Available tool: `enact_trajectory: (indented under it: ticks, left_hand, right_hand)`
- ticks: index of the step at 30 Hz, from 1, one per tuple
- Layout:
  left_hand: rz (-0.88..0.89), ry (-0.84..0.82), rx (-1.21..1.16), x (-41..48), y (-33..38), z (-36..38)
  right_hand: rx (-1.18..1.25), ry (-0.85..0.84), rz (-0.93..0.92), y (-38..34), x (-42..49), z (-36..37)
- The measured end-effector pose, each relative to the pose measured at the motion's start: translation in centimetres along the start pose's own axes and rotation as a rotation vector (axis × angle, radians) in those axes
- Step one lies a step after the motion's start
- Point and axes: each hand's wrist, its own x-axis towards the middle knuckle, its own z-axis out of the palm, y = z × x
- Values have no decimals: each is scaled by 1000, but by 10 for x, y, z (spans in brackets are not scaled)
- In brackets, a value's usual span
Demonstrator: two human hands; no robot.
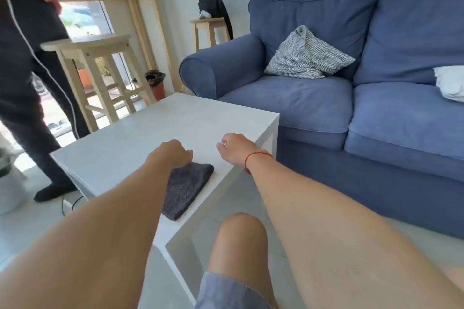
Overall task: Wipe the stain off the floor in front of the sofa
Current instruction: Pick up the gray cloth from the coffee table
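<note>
A dark grey folded cloth lies on the near corner of a white coffee table. My left hand rests curled on the cloth's far end, fingers closed over its edge. Just right of the cloth, my right hand, with a red string at the wrist, hovers above the table's right edge with its fingers curled and nothing in it. A blue sofa stands to the right. The pale floor between table and sofa is mostly hidden by my arms and knee; no stain shows.
Another person in dark trousers stands at the left, beside the table. Wooden stools and a wooden frame stand behind. A striped cushion and a white cushion lie on the sofa. A cable runs across the floor at the left.
</note>
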Motion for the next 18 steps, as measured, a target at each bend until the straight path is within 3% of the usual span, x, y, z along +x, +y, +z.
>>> enact_trajectory:
  ticks: [5, 9, 12, 15, 18]
  left_hand:
    - [-96, -71, 37, 2, -53, 19]
    - [-66, -56, 48, 2, -60, 28]
    - [-36, -97, 26, 1, -50, 31]
    - [4, -70, -63, 4, -33, 31]
    - [46, 31, -271, 2, -7, 29]
  right_hand:
    - [-68, -131, 13, -32, -9, 34]
    - [-132, -280, 70, -40, -10, 39]
    - [-99, -291, 80, -44, -8, 39]
    - [72, -211, 108, -37, -6, 35]
    - [403, -90, 221, -19, -5, 17]
